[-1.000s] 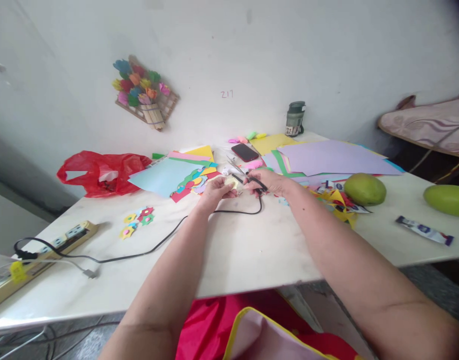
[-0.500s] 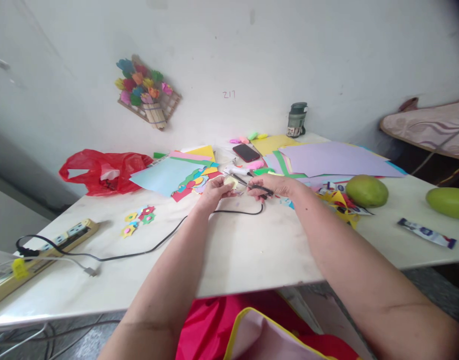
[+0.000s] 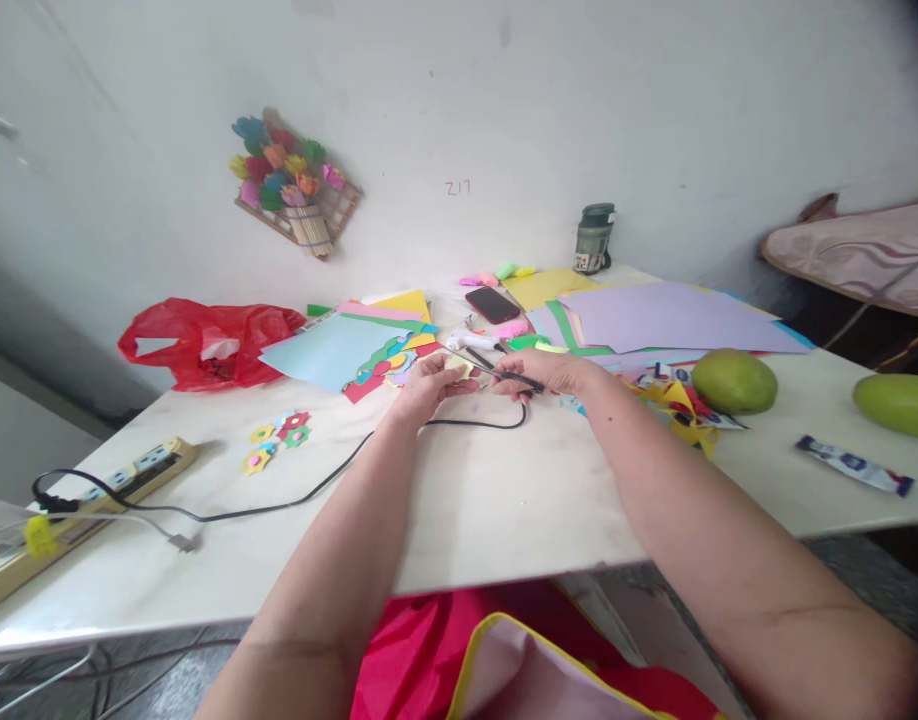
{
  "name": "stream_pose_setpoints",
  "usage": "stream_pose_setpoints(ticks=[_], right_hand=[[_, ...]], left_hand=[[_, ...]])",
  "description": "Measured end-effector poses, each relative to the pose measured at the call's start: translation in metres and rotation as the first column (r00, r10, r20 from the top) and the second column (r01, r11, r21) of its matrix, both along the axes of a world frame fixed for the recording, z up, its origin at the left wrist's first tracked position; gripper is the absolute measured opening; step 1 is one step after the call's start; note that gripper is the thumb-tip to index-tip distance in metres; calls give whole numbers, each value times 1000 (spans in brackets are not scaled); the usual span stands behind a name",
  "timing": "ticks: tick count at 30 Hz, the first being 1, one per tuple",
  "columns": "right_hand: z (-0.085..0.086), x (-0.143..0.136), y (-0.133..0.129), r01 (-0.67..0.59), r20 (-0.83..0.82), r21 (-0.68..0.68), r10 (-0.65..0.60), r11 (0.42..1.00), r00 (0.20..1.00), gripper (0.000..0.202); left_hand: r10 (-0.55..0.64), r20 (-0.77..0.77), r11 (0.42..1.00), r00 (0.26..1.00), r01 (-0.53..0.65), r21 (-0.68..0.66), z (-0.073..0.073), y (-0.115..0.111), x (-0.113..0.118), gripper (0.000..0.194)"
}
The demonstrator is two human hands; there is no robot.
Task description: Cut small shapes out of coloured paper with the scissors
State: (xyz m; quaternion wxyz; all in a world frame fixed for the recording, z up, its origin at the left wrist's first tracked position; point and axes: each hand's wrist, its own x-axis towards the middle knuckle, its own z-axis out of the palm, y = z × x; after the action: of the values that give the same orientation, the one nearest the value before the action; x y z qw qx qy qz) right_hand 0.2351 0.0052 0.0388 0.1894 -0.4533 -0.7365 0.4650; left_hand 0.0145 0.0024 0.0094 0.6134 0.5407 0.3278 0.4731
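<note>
Between the thumb and fingers of my left hand [image 3: 427, 383] is a small pale yellow piece of paper [image 3: 457, 367]. My right hand [image 3: 543, 371] grips the black handles of a pair of scissors [image 3: 483, 364]. The blades stand apart and point left, right beside the yellow paper; whether they touch it I cannot tell. Just behind my hands lies a white glue gun [image 3: 470, 339]. Colourful paper cut-outs [image 3: 391, 365] are piled left of my left hand. Several small paper flowers [image 3: 280, 440] rest further left on the table [image 3: 496, 500].
A black cord [image 3: 316, 493] runs from a power strip [image 3: 140, 478] across the table, passing under my left arm. Coloured sheets [image 3: 654, 315], a phone [image 3: 493, 305] and a bottle [image 3: 594, 240] sit behind. Green fruit [image 3: 734, 381] lies right; a red bag [image 3: 211, 345] lies left.
The scissor blades have spread wider beside the yellow paper. My hands have otherwise stayed almost in the same place.
</note>
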Motion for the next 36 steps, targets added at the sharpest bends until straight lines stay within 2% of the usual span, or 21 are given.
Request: stream_pose_setpoints(ticks=[8, 19, 36], right_hand=[[-13, 2, 13, -53, -9, 35, 53, 998, 999, 25], [-11, 1, 8, -37, -32, 45, 38, 998, 999, 32], [-18, 1, 13, -50, -53, 55, 53, 997, 997, 37]], left_hand=[[12, 15, 1000, 1000, -11, -13, -1, 1, 1, 35], [15, 20, 1000, 1000, -15, -23, -2, 1, 0, 32], [13, 22, 1000, 1000, -13, -18, -2, 1, -1, 33]])
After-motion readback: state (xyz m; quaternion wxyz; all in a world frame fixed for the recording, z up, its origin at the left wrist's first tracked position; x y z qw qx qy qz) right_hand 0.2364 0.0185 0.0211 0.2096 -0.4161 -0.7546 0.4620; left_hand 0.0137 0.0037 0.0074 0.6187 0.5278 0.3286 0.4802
